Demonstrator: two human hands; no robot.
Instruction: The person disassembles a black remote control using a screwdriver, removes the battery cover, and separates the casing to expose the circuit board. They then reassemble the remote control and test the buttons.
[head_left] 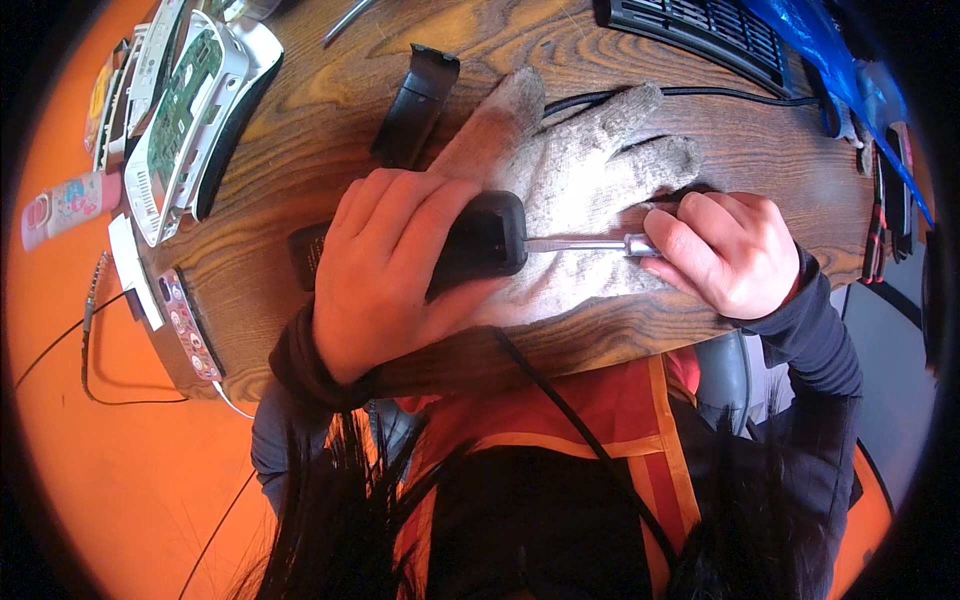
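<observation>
So yeah, left hand (390, 262) is clamped around a black device (480, 240) over the glove (585, 170) on the table (310, 140); right hand (728, 252), well apart, pinches a screwdriver (592, 244), tip at the device's end.

Wood-grain tabletop (310, 130), dark brown, most brightly lit toward its middle and right; orange floor (90, 480) visible beyond its left side and at lower right; grey surface (885, 370), kind unclear, at right.
</observation>
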